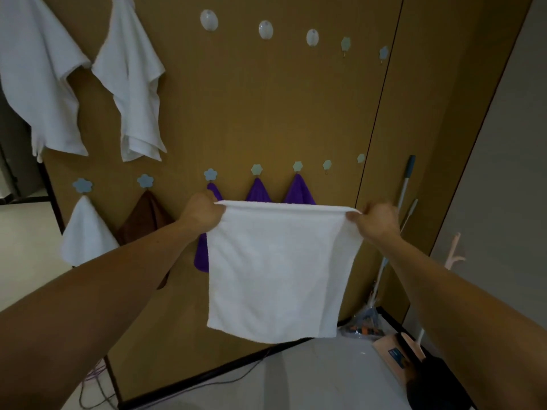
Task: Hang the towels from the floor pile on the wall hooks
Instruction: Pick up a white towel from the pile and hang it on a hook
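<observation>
Forearms [97,291] extended, we are pinching the white towel [275,270] taut, left hand [201,213] and right hand [377,220] (squaring it for hooking).

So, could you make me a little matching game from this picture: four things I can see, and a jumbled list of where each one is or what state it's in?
Things:
1. nearest white towel
2. brown towel
3. oval hooks
4. mop

Places or states:
A. stands against the wall, far right
B. top row, nothing on them
C. spread out, top corners gripped by the left hand and right hand
D. hangs from a flower hook, lower row

Pairs: 1-C, 2-D, 3-B, 4-A
</observation>
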`<state>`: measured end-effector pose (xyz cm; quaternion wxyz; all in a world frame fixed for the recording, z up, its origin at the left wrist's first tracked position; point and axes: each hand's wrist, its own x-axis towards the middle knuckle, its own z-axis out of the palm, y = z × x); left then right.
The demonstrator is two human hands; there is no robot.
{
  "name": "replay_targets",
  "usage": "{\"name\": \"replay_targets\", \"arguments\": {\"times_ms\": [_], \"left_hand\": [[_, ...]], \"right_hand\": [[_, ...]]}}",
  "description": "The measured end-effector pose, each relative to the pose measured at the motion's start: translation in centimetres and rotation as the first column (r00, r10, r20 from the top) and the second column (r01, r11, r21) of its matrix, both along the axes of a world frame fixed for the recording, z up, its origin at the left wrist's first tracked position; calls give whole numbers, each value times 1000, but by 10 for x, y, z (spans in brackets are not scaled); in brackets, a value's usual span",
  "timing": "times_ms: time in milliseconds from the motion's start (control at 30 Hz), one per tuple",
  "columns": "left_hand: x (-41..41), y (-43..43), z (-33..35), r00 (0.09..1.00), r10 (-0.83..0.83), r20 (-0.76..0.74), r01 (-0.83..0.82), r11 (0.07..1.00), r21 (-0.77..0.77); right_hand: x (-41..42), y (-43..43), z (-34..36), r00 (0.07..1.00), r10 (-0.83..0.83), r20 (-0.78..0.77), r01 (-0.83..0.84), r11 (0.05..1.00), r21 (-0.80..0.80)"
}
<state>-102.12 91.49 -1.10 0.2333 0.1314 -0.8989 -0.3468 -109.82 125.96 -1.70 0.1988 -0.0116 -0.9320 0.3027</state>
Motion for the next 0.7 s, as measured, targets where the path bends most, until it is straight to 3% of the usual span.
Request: {"name": "replay_targets", "arguments": {"times_ms": [67, 167, 333, 467, 567, 633, 700], "left_hand": [[-9, 5, 6, 996, 23, -82, -27, 998, -57], [-24, 18, 9, 967, 63, -248, -61, 998, 16], [-55, 37, 20, 918, 136, -374, -41, 967, 250], [-78, 49, 37, 892, 81, -445, 33, 970, 242], [-91, 50, 45, 902, 59, -427, 52, 969, 242], [-94, 48, 52, 920, 53, -389, 34, 976, 213], [-94, 45, 58, 954, -7, -300, 50, 989, 136]], "right_hand": [[-12, -6, 3, 997, 6, -75, -7, 1000, -4], [-33, -16, 10, 992, 89, -87, -109, 956, -272], [-65, -29, 29, 963, 228, -144, -266, 707, -655], [-92, -39, 46, 901, 425, -84, -383, 690, -614], [-104, -41, 53, 754, 654, -65, -596, 638, -488], [-113, -45, 54, 674, 739, -13, -687, 619, -380], [-125, -55, 55, 673, 739, -4, -707, 643, -296]]}}
